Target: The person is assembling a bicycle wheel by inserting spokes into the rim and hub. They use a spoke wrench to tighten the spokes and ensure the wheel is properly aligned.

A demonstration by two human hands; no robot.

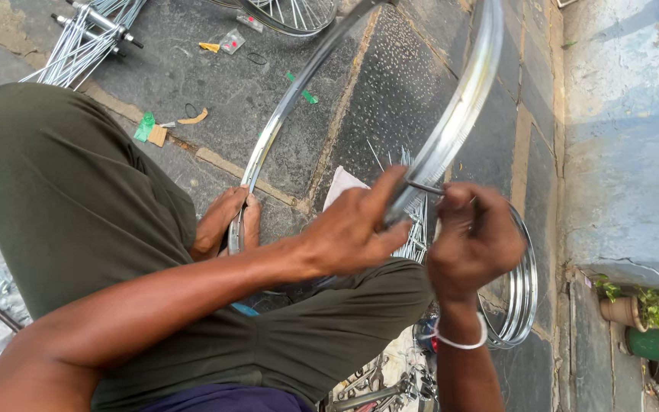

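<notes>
A shiny metal bicycle rim (459, 107) stands on edge in front of me, over my olive-trousered legs. My left hand (356, 229) grips its near edge with the thumb up along the metal. My right hand (473, 240), a white band on its wrist, pinches a thin dark spoke (425, 186) against the rim's inner side. The rim's far side (284, 114) curves down to my bare foot (226, 221), which presses on it.
More rims (524, 290) lie stacked on the dark stone paving at the right. A spoked hub (89, 34) lies top left, another wheel (291, 15) at the top. Small scraps litter the ground. A blue wall and potted plants (638, 309) stand at the right.
</notes>
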